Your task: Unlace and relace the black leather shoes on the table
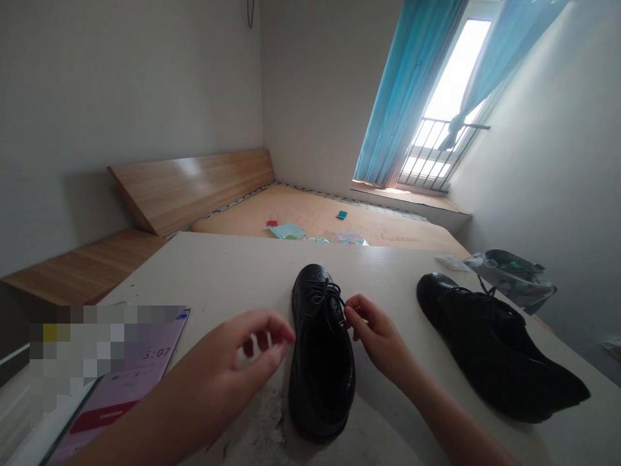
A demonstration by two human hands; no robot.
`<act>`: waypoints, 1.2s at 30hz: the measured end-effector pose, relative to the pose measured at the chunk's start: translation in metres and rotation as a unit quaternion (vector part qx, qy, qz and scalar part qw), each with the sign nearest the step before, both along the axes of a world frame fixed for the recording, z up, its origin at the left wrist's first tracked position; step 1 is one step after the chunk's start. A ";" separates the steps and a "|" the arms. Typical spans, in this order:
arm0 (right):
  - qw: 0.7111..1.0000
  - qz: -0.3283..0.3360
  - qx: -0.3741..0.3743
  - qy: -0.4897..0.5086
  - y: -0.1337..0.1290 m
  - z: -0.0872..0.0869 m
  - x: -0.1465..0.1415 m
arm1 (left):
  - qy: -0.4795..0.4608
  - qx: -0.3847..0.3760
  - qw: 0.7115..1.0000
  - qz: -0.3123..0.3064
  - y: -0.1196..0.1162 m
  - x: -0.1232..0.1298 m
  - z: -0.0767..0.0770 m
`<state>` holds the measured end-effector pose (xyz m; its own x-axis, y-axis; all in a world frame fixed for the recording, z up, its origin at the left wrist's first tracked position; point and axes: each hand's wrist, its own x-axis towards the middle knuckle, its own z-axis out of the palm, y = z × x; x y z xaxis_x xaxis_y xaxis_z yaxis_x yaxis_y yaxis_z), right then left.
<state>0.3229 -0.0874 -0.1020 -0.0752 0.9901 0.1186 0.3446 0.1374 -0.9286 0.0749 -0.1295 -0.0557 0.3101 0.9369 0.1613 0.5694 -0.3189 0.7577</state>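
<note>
A black leather lace-up shoe (pixel 321 362) lies on the pale worktop (pixel 218 272), its long axis running straight away from the person and its laced end farther off, between the two hands. The right hand (pixel 376 333) is nearer the laces and closes at the fingertips on the black lace (pixel 334 299) at the shoe's far side, though the dark leather makes the exact hold hard to judge. The left hand (pixel 247 359) is half open and empty, its fingers curled just beside the shoe's other side, while a second black shoe (pixel 495 343) lies well off to the right.
</note>
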 end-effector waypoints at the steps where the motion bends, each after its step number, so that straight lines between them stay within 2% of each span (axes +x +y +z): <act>1: 1.000 0.002 0.003 0.007 0.000 0.002 0.000 | 0.036 0.013 0.999 -0.004 0.012 0.008 0.009; 4: 0.999 0.003 0.011 0.031 -0.002 0.010 0.000 | 0.113 0.094 0.989 -0.005 0.040 0.032 0.026; 7: 0.998 -0.006 0.019 0.061 -0.004 0.019 0.002 | 0.169 0.098 0.980 -0.036 0.053 0.048 0.029; 12: 0.990 -0.020 0.018 0.138 -0.004 0.045 0.002 | 0.206 0.117 0.970 -0.048 0.054 0.052 0.023; 17: 0.990 0.054 -0.009 0.129 0.008 0.086 -0.022 | 0.187 0.130 0.972 -0.060 0.056 0.054 0.022; 21: 0.978 0.074 0.034 0.192 0.021 0.114 -0.048 | 0.197 0.131 0.970 -0.047 0.056 0.055 0.022; 25: 0.961 0.077 0.088 0.250 0.023 0.135 -0.055 | 0.200 0.128 0.970 -0.050 0.056 0.055 0.022; 28: 0.963 0.064 0.159 0.208 0.017 0.146 -0.047 | 0.199 0.121 0.971 -0.047 0.056 0.055 0.022; 31: 0.966 0.069 0.237 0.075 0.008 0.151 -0.035 | 0.197 0.120 0.972 -0.042 0.056 0.057 0.020; 33: 0.961 0.087 0.262 0.011 0.004 0.153 -0.028 | 0.188 0.122 0.974 -0.039 0.057 0.058 0.017; 36: 0.959 0.085 0.271 -0.009 0.004 0.155 -0.022 | 0.175 0.133 0.975 -0.044 0.059 0.058 0.014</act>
<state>0.3005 -0.0834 0.0528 -0.2376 0.7567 0.6090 0.2901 0.6536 -0.6990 0.1331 -0.0709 -0.0419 0.4664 0.8442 0.2643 0.7397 -0.5360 0.4069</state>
